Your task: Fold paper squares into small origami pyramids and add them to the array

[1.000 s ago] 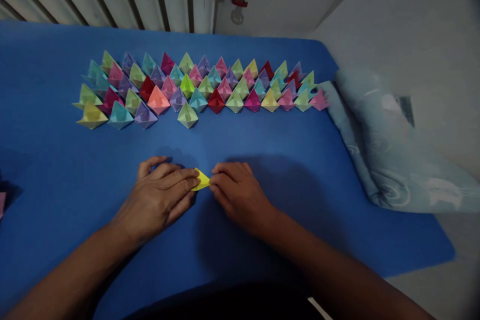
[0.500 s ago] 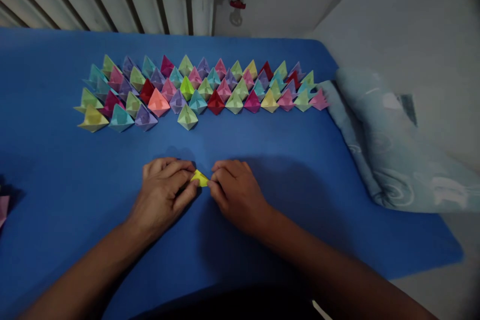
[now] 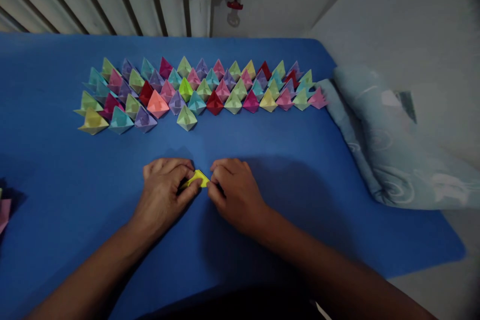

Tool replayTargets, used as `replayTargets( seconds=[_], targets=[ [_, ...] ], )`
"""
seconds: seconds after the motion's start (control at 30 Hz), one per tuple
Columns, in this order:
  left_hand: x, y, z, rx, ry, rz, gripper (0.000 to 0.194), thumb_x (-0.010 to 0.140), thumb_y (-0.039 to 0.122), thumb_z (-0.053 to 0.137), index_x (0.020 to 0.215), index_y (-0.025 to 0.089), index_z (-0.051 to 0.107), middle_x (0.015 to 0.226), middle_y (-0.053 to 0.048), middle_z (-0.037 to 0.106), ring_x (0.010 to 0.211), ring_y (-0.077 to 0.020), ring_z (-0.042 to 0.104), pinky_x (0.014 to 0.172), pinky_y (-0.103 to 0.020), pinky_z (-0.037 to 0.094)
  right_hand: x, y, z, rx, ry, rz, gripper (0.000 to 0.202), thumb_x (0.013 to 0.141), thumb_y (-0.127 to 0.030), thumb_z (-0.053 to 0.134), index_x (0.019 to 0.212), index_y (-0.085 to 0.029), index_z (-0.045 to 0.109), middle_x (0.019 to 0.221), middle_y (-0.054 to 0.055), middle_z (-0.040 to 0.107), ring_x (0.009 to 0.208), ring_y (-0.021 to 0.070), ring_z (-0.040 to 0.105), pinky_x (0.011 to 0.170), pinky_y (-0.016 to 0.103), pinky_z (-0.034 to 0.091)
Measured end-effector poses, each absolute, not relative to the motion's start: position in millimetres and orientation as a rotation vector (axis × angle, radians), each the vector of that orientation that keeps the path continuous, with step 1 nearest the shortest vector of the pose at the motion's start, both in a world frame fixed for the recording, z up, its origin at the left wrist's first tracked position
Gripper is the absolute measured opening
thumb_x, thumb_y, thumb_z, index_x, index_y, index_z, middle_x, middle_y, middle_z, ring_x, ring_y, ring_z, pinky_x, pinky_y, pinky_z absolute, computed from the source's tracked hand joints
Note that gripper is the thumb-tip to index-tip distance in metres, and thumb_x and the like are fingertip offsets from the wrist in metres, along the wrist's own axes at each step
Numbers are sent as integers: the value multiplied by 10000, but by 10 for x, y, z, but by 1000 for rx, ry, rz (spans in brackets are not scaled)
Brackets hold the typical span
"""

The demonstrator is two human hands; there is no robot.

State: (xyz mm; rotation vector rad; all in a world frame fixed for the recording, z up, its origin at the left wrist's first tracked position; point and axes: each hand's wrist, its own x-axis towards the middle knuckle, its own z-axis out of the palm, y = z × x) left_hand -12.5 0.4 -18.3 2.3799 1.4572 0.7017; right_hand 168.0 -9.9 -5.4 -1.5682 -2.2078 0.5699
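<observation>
At the centre of the blue tabletop (image 3: 270, 137), nearer the wearer than the rows of origami boats (image 3: 215, 103): one piece of yellow folded paper (image 3: 198, 178), small, several layers visible, between the two hands.

Left hand (image 3: 165, 185): back upward, forearm rising from the lower left, fingers bent and bunched at the far side of the yellow paper, thumb laid across its near side; clamped on the piece.

Right hand (image 3: 237, 190): forearm slanting in from the lower right, fingers curled inward, thumb and forefinger brought together on the paper's right-hand point; clamped there. Thumbs near each other, not touching.

Changes against one second ago: left hand then flatter, its fingers stretched over the paper; now curled, knuckles raised, thumb in plain sight. Right hand much as before, same grip on the point. Paper then a flat-looking triangle; now showing an upper fold and a strip of yellow under the left fingers. Boats in the same arrangement, one pale green boat (image 3: 186, 118) set forward of its neighbours.

Also present: folded grey-green blanket (image 3: 378, 145), right side.
</observation>
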Motion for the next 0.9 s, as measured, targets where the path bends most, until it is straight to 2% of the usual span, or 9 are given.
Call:
replayTargets(
  seconds=[0.17, 0.23, 0.3, 0.4, 0.5, 0.67, 0.9],
  targets=[
    [-106, 12, -161, 2288, 1521, 651, 151, 880, 331, 600, 787, 214, 618, 966, -31, 704, 919, -235, 591, 832, -416, 357, 1682, -129, -71, -1518, -2139, 585, 89, 828, -106, 553, 821, -182, 599, 961, 51, 678, 901, 201, 570, 789, 339, 350],
    [-90, 17, -145, 2237, 1551, 595, 129, 871, 324, 609, 805, 212, 606, 959, -26, 695, 912, -225, 592, 833, -402, 361, 1690, -136, -82, -1479, -2138, 620, 170, 802, -64, 568, 882, -199, 635, 963, 27, 682, 887, 193, 558, 776, 332, 333],
    [-77, 27, -139, 2210, 1565, 584, 116, 855, 327, 631, 847, 216, 600, 991, -27, 687, 942, -224, 589, 851, -397, 367, 1692, -128, -91, -1450, -2145, 645, 193, 796, -47, 581, 862, -214, 652, 941, 4, 689, 853, 183, 547, 761, 329, 315],
    [-74, 39, -151, 2205, 1581, 591, 107, 857, 312, 631, 880, 214, 594, 1031, -34, 674, 982, -229, 581, 873, -403, 367, 1671, -104, -85, -1459, -2129, 645, 91, 835, -135, 623, 796, -213, 649, 868, -5, 690, 813, 180, 534, 754, 332, 305],
    [-81, 33, -174, 2233, 1582, 596, 83, 860, 288, 627, 879, 210, 606, 1038, -36, 669, 989, -233, 576, 874, -408, 371, 1641, -92, -82, -1503, -2117, 615, 128, 876, -225, 630, 750, -214, 649, 845, 5, 684, 824, 188, 533, 759, 336, 303],
    [-94, 14, -191, 2276, 1623, 612, 119, 848, 320, 656, 906, 216, 647, 1100, -47, 649, 1026, -247, 550, 877, -415, 384, 1621, -89, -133, -1513, -2077, 583, 96, 843, -223, 677, 747, -222, 673, 978, 12, 689, 922, 200, 547, 800, 342, 302],
    [-210, 6, -180, 2324, 1705, 579, 198, 826, 404, 695, 971, 269, 699, 1230, -57, 613, 1162, -291, 479, 944, -457, 363, 1576, -112, -113, -1586, -2056, 564, 104, 846, -241, 675, 744, -221, 670, 1010, 8, 692, 978, 207, 538, 819, 344, 296]
  ],
)
